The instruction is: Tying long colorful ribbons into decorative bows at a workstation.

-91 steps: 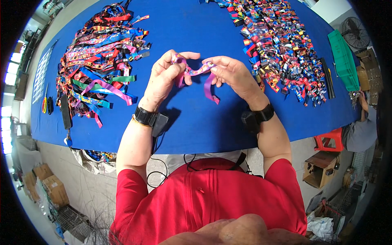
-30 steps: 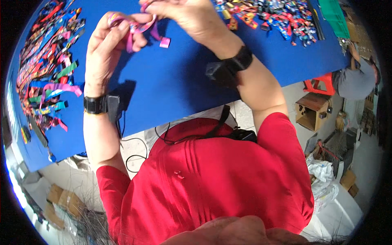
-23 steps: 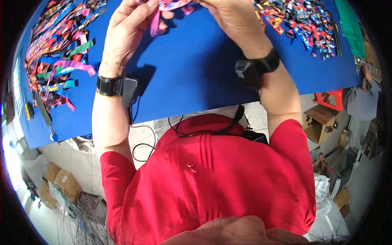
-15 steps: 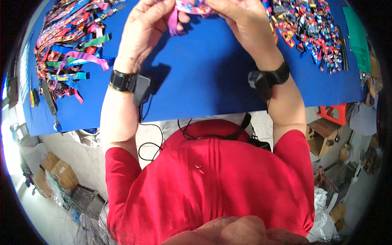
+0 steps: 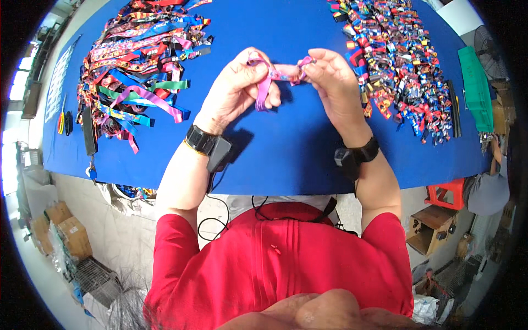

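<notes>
"Where's the purple strap [image 5: 263, 92]?"
"Between the two hands, above the blue tabletop [image 5: 264, 154]. The left hand [image 5: 237, 82] pinches it thumb to finger; the right hand [image 5: 334, 82] pinches it too, other fingers loosely bent."
"Which step?"
"Two-handed working of the strap, I'd judge; the next move calls for a firm pinch on both sides."
"Its direction?"
"The middle stretch runs left to right; a tail drops from the left hand toward the person."

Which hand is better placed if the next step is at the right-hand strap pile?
Probably the right hand: it is nearer to the right-hand strap pile; the left hand is farther away. Both pinch the purple strap.
</notes>
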The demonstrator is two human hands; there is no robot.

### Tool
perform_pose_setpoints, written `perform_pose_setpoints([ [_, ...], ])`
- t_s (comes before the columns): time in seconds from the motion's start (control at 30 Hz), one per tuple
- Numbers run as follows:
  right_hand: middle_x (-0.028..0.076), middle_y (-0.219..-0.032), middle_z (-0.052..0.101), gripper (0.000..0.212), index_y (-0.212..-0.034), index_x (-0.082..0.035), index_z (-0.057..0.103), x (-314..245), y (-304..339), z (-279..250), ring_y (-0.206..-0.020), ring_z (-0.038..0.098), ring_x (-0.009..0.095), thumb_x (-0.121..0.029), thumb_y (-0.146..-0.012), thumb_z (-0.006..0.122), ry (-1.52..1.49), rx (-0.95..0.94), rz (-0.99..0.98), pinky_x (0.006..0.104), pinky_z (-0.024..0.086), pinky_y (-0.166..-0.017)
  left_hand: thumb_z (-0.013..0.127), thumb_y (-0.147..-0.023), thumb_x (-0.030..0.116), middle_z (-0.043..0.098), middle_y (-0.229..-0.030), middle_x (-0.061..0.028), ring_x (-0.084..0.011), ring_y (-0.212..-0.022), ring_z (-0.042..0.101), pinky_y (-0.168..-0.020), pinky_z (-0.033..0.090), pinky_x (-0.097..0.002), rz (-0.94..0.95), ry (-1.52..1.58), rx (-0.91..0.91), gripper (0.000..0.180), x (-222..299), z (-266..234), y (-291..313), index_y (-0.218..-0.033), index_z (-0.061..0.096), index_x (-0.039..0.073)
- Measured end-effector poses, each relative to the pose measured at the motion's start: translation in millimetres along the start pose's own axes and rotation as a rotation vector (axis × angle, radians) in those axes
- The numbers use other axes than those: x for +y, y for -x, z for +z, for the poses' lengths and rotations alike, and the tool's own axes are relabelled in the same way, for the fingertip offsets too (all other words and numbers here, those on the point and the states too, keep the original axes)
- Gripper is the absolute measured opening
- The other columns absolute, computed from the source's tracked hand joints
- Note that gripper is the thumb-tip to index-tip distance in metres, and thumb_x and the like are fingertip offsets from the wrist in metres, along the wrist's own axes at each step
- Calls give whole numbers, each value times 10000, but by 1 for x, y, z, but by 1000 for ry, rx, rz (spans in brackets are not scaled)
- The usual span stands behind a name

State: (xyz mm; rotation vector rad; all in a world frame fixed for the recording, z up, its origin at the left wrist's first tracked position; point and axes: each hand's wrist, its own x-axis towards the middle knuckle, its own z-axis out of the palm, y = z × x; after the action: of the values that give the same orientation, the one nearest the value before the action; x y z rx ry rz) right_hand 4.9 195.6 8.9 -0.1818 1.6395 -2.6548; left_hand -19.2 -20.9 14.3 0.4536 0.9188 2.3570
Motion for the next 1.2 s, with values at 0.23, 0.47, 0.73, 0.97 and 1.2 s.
perform_pose_setpoints([
  [0.23, 112, -999, 681, 293, -1187, 15, 514, -7, 5, 11, -925, 670, 161, -20, -925, 639, -9, 10, -9, 271, 541, -839, 570, -988, 158, 683, -1009, -279, -245, -586, 674, -524, 561, -299, -23, -37, 55, 124, 0, -4, -2, -1027, 520, 51],
  [0.47, 84, -987, 678, 291, -1173, -2, 529, -3, 8, 12, -883, 668, 131, -41, -917, 662, 60, 36, -25, 248, 552, -775, 567, -987, 142, 699, -998, -237, -216, -598, 667, -565, 573, -306, -15, -48, 95, 103, -4, -10, -2, -1043, 533, 64],
  [0.73, 58, -985, 676, 283, -1164, -19, 541, 4, 2, 1, -865, 659, 108, -63, -916, 669, 99, 26, 58, 231, 547, -744, 559, -992, 143, 703, -1013, -218, -216, -643, 689, -579, 580, -294, -71, -107, 109, 139, -5, -6, 0, -1058, 529, 25],
  [0.97, 83, -1002, 670, 248, -1136, -11, 542, 2, 2, 5, -864, 667, 127, -69, -924, 657, -46, 25, 157, 239, 551, -734, 593, -969, 120, 710, -996, -159, -208, -693, 704, -578, 584, -298, -50, -130, 215, 133, -5, -5, -3, -1075, 590, 39],
  [1.2, 82, -1004, 670, 226, -1126, -8, 547, 8, -1, -8, -871, 670, 140, -74, -933, 642, -102, -12, 262, 250, 560, -728, 580, -978, 116, 709, -893, -162, -195, -569, 675, -503, 574, -283, -167, -102, 196, 126, -3, -5, -1, -1062, 574, 22],
])
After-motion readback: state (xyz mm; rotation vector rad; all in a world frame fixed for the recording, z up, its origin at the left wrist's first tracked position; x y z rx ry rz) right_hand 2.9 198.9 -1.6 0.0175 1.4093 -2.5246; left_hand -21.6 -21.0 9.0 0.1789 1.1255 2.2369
